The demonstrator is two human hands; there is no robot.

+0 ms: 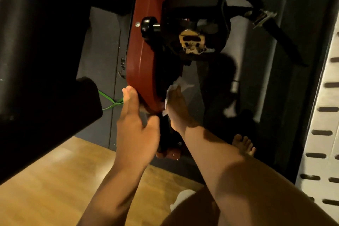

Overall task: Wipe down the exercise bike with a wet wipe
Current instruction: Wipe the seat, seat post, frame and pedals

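My right hand presses the wet wipe flat against the red housing, which runs away ahead. My left hand, fingers straight, braces its opposite side.

Wooden floor, dark grey mat, green band lying on the mat, white slotted panel at right

We see a light-brown wooden plank floor warmly lit at lower left, meeting a dark grey floor mat beyond. A thin bright green cord lies on the mat beside a bulky black shape in shadow. A white metal panel with oblong slots runs up our right edge
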